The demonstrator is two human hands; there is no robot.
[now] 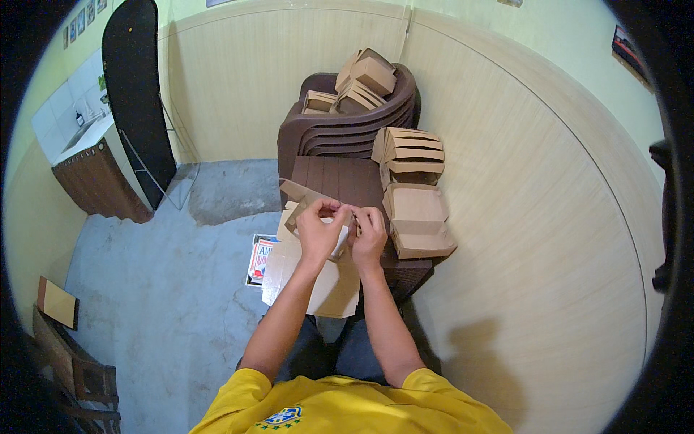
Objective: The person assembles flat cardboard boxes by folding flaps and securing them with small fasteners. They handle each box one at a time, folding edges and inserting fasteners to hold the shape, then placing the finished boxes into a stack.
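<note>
A partly folded cardboard box (311, 286) lies in front of me over the near side of a brown table, its lower panel spread toward my lap. A narrow brown flap of it stands up at the far left. My left hand (319, 230) is closed in a pinch at the box's upper part. Beside it, almost touching, my right hand (369, 234) pinches the same area, with the fingers bent. The fingers cover the exact corner they grip. A pale patch of the box shows between the two hands.
Finished-looking cardboard boxes (419, 217) stand along the right of the brown table (336, 177). More boxes (358, 98) sit on stacked brown chairs (340, 134) behind it. A printed box (260, 259) is at the left. A wooden wall (535, 217) rises on the right.
</note>
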